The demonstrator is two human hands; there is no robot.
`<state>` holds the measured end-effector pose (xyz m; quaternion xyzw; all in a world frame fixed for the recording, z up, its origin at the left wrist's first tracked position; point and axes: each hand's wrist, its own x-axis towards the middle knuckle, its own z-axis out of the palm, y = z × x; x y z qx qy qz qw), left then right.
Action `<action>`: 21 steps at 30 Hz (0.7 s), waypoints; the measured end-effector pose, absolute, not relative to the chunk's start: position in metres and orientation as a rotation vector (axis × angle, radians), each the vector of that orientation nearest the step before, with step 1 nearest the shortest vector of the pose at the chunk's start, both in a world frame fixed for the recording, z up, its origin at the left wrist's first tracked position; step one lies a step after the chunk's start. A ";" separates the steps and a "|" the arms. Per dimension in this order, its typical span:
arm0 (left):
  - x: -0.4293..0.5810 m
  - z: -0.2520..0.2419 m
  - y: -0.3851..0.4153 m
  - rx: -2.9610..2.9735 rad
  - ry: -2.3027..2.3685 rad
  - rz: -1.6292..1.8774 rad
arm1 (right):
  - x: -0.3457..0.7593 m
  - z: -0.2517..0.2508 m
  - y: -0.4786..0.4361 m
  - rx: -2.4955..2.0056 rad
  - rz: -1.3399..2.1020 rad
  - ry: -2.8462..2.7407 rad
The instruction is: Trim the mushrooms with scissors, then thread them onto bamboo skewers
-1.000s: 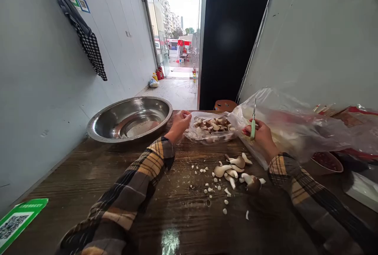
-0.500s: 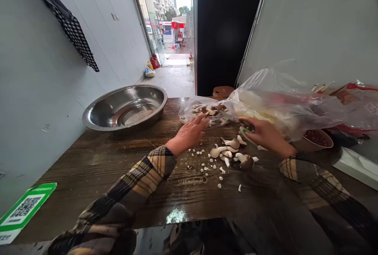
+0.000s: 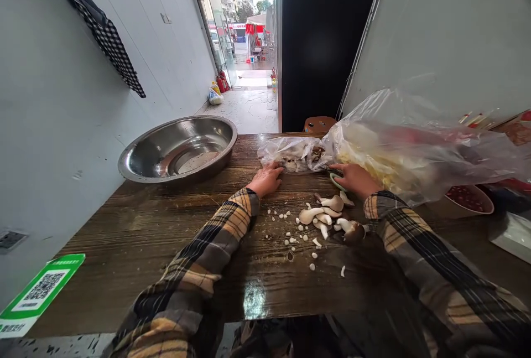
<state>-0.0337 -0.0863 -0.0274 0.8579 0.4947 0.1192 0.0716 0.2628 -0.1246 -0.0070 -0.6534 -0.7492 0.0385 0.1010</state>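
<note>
My left hand [image 3: 266,179] is at the near left edge of a clear plastic bag of mushrooms [image 3: 296,153], its fingers curled against the plastic. In my right hand [image 3: 360,179] is a pair of scissors with pale green handles [image 3: 338,182]; their dark blades reach toward the bag's right side, partly hidden. Nearer me on the wooden table lies a small pile of loose brown-capped mushrooms [image 3: 327,211]. Several small white cut stem ends [image 3: 293,240] are scattered to its left and in front.
A wide steel basin [image 3: 178,148] stands on the table [image 3: 166,225] at the left. A large clear bag of pale and yellow food [image 3: 385,153] lies at the right, beside a bowl of dark red contents [image 3: 470,198]. A green QR card [image 3: 41,289] is at the near left.
My left hand has drawn back from over the bag to its near edge, and the plastic now covers more of the mushrooms. My right hand has moved slightly forward with the scissors.
</note>
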 end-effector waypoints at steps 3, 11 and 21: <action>-0.035 -0.027 -0.080 2.478 1.505 0.417 | 0.261 -0.003 -0.126 -1.926 0.115 -2.231; -0.042 -0.006 -0.088 1.943 1.415 0.988 | 0.290 0.028 -0.174 -1.785 0.047 -2.413; -0.028 0.020 -0.118 2.329 1.658 0.517 | 0.312 0.011 -0.151 -1.967 0.082 -1.848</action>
